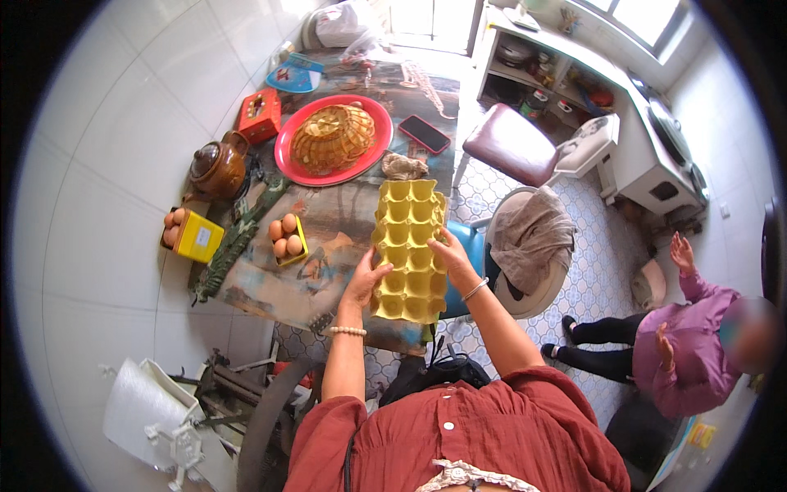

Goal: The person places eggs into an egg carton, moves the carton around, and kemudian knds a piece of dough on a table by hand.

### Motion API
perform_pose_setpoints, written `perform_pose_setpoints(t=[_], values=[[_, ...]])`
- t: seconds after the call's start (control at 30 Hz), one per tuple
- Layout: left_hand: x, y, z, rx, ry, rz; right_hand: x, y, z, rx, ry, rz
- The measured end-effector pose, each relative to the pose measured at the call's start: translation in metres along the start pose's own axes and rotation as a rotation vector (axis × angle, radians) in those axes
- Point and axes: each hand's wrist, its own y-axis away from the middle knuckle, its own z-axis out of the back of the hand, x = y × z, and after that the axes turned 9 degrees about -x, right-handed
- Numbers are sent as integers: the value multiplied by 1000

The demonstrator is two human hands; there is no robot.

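A yellow moulded-pulp egg tray (408, 280) with two rows of vacant cups is held over the table's right edge. My left hand (367, 278) grips its left side, the thumb lying over the cups. On the opposite side my right hand (454, 255) holds the rim a little higher up. Left of the tray, a small yellow box (302, 238) with several brown eggs (286, 236) rests on the table. Another yellow box (200, 236), also with several brown eggs (174, 225), is by the tiled wall.
The table (332, 215) carries a red plate (384, 135) under a brown ribbed dome, a smartphone (424, 134), a brown lidded pot (215, 166) and a red box (261, 115). Chairs (510, 142) stand to the right. Another person (685, 353) is farther right; a wheeled frame (227, 400) lies lower left.
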Motion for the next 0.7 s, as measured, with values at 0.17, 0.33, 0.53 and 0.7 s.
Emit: perform_pose_setpoints(t=[0.17, 0.33, 0.53, 0.7], values=[[-13, 47, -48, 33, 124, -153, 35, 20, 17, -58, 60, 32], [19, 109, -67, -223, 8, -335, 56, 60, 8, 176, 13, 38], [81, 216, -117, -461, 104, -526, 47, 137, 31, 346, 83, 16], [108, 347, -178, -660, 94, -692, 43, 225, 31, 594, 145, 34]])
